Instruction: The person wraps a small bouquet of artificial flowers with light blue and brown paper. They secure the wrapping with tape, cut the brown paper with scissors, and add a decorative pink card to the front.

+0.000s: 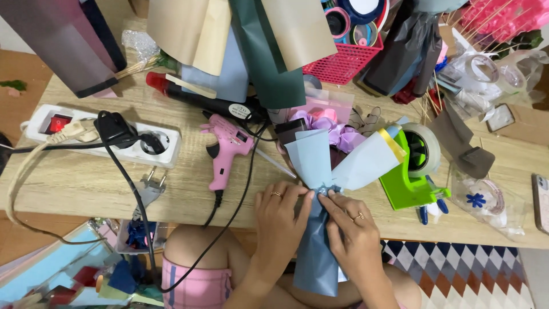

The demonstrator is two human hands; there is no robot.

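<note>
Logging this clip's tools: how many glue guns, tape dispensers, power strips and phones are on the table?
Glue guns: 2, pink and black
Tape dispensers: 1, green
Power strips: 1, white
Phones: 1, at the right edge
Total: 5

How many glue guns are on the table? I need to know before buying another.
2. A pink glue gun lies mid-table beside the bouquet, and a black glue gun with a red end lies just behind it. The piled paper may hide others.
</note>
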